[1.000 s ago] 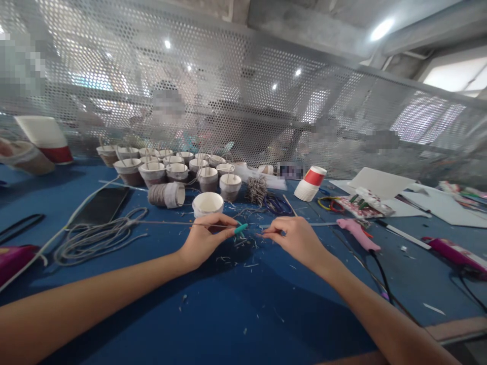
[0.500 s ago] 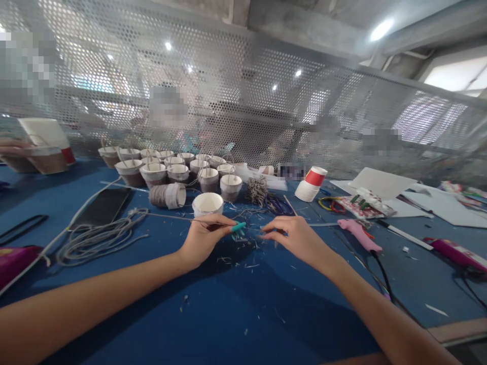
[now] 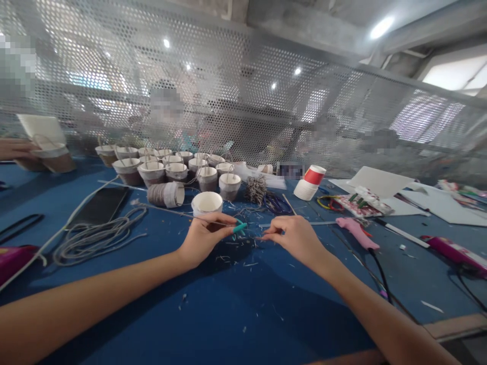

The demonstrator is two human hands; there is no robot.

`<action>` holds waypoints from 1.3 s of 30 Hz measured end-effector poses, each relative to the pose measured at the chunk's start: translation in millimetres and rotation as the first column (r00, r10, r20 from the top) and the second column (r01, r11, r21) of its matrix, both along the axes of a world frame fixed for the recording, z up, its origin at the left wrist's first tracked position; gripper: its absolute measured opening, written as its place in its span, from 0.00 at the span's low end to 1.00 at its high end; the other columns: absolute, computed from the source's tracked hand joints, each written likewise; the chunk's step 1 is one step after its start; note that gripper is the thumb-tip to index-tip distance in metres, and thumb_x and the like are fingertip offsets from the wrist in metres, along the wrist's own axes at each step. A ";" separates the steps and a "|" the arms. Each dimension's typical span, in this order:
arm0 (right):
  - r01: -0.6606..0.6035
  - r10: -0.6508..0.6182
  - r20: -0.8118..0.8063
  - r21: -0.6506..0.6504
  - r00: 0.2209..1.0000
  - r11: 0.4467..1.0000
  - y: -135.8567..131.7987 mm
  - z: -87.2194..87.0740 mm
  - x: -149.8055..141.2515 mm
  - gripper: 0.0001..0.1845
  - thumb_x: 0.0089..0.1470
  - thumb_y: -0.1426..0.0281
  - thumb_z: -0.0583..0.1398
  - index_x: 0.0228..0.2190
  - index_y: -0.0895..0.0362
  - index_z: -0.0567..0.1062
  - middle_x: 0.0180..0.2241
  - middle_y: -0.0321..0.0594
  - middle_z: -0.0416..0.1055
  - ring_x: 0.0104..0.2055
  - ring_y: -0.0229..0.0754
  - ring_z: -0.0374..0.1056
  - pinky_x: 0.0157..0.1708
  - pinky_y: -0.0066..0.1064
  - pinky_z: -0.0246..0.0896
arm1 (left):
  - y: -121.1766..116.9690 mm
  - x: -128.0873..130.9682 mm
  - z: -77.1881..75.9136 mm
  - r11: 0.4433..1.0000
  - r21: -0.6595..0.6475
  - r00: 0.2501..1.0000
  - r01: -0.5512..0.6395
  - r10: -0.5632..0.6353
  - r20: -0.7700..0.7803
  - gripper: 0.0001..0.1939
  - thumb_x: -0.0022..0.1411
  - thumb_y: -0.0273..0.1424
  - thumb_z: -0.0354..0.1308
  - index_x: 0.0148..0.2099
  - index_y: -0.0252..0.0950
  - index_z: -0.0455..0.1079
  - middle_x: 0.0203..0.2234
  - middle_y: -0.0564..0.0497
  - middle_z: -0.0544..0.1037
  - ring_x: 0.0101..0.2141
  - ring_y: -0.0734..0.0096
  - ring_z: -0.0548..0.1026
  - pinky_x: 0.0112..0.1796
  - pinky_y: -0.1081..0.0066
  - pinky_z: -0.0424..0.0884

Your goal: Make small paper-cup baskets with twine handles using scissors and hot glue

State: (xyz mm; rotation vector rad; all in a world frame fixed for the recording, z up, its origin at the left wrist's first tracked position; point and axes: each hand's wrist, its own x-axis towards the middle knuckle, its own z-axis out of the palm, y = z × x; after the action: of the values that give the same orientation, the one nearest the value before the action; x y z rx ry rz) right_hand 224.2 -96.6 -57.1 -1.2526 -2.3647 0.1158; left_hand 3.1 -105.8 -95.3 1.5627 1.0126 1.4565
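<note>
My left hand (image 3: 203, 234) is closed in a pinch on a thin stick with a teal tip (image 3: 239, 228); the stick's other end (image 3: 152, 207) reaches back to the left over the blue table (image 3: 228, 314). My right hand (image 3: 294, 235) is pinched shut on something thin that I cannot make out, a short way right of the teal tip. Both hands hover just above a scatter of small cut fibres (image 3: 239, 248). A white paper cup (image 3: 207, 203) stands right behind my left hand.
Several twine-wrapped cups (image 3: 167, 172) stand in rows behind. A cord coil (image 3: 99, 234) and dark phone (image 3: 101, 205) lie left; a pink glue gun (image 3: 357, 232), stacked cups (image 3: 310, 182) and white sheets (image 3: 384, 182) right. Another person's hand (image 3: 15, 149) holds a cup far left. Perforated metal screen (image 3: 243, 101) behind.
The stick's far end has swung up and away from the cord coil. My hands stay almost in place, the right one slightly lower. The other person's hand with a cup has shifted at far left.
</note>
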 end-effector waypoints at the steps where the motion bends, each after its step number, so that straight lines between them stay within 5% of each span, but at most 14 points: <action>1: 0.003 -0.003 -0.005 -0.004 1.000 1.000 -0.1 -0.2 -0.3 0.11 0.45 0.71 0.64 0.16 0.56 0.71 0.22 0.33 0.72 0.26 0.34 0.67 0.25 0.25 0.53 | -0.1 0.1 0.1 1.000 -0.004 1.000 0.004 -0.004 0.007 0.05 0.46 0.28 0.64 0.30 0.37 0.75 0.26 0.53 0.80 0.27 0.72 0.77 0.29 0.76 0.75; 12: -0.134 0.136 0.007 -0.116 0.991 0.984 -0.8 6.3 2.3 0.08 0.54 0.71 0.58 0.25 0.55 0.75 0.26 0.34 0.73 0.27 0.34 0.66 0.29 0.26 0.56 | -0.3 -2.3 2.3 0.997 0.075 1.000 -0.020 0.020 0.003 0.03 0.48 0.25 0.63 0.28 0.37 0.76 0.24 0.52 0.80 0.27 0.72 0.76 0.30 0.76 0.74; 25: -0.047 0.044 -0.045 -0.070 0.998 0.996 -3.1 3.1 -0.9 0.14 0.45 0.68 0.65 0.15 0.58 0.68 0.20 0.34 0.69 0.23 0.34 0.64 0.24 0.26 0.54 | -0.8 -1.6 1.6 0.999 0.038 0.999 0.002 -0.004 0.041 0.02 0.47 0.27 0.64 0.28 0.36 0.77 0.24 0.52 0.80 0.26 0.74 0.76 0.29 0.78 0.73; 29: -0.111 0.091 -0.145 -0.134 0.985 0.985 1.1 5.6 2.8 0.10 0.39 0.65 0.68 0.24 0.56 0.74 0.26 0.36 0.72 0.26 0.36 0.66 0.26 0.27 0.60 | 2.4 -3.4 -1.0 0.999 0.039 0.989 -0.028 0.022 0.146 0.02 0.47 0.26 0.65 0.28 0.37 0.77 0.23 0.54 0.79 0.25 0.78 0.74 0.28 0.81 0.71; 31: -0.133 0.106 -0.207 -0.119 0.973 0.984 5.5 6.8 7.9 0.20 0.36 0.60 0.69 0.33 0.56 0.75 0.32 0.39 0.74 0.29 0.38 0.68 0.30 0.30 0.63 | 4.6 -4.1 -2.9 0.999 0.034 0.977 -0.040 0.032 0.211 0.02 0.46 0.26 0.65 0.28 0.37 0.77 0.21 0.55 0.78 0.23 0.80 0.73 0.26 0.82 0.70; 35: -0.142 0.099 -0.408 -0.076 0.908 0.987 15.9 5.6 20.2 0.24 0.52 0.51 0.55 0.39 0.57 0.74 0.37 0.44 0.73 0.36 0.43 0.70 0.38 0.35 0.65 | 7.8 -4.5 -5.4 1.000 0.013 0.961 0.002 -0.006 0.278 0.03 0.46 0.27 0.66 0.28 0.38 0.77 0.21 0.56 0.78 0.23 0.81 0.72 0.26 0.83 0.69; 39: -0.278 0.089 -0.555 -0.265 0.827 0.923 22.3 -0.6 23.7 0.29 0.58 0.51 0.45 0.35 0.58 0.76 0.31 0.44 0.75 0.32 0.41 0.72 0.36 0.34 0.67 | 8.1 -4.1 -4.7 1.000 -0.007 0.959 -0.007 0.009 0.284 0.03 0.46 0.27 0.66 0.28 0.38 0.77 0.20 0.56 0.77 0.23 0.82 0.72 0.26 0.84 0.69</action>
State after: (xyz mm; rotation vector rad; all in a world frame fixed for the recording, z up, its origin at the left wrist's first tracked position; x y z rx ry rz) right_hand 247.9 -74.2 -57.7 -0.9520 -2.0027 0.8560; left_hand -1.0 -97.7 -100.0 1.2984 0.8527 1.6265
